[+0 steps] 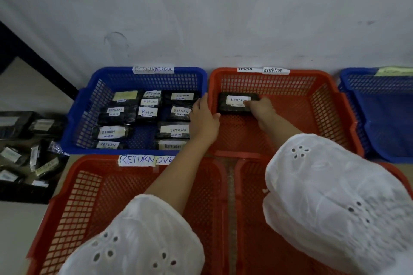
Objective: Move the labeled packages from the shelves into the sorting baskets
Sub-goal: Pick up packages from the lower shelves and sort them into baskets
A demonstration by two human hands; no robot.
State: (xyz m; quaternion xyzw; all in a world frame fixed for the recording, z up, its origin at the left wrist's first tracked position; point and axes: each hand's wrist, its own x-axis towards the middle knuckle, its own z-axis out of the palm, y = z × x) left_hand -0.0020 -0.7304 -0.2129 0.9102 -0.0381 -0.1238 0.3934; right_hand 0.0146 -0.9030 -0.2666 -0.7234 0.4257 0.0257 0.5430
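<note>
A black package with a white "RETURN" label [232, 105] lies at the far left corner of the far orange basket [312, 105]. My right hand [260, 109] grips its right end, fingers curled over the label. My left hand [204, 118] rests flat over the rim between the baskets, thumb touching the package's left end. The blue basket [93, 96] to the left holds several black packages labelled "RETURN" [147, 111].
Two more orange baskets sit near me, the left one [73, 196] tagged "RETURN OVE…", the right one [250, 207] under my arm. Another blue basket [384, 118] stands at the far right. Loose black packages [26, 158] lie on the floor at left. A white wall is behind.
</note>
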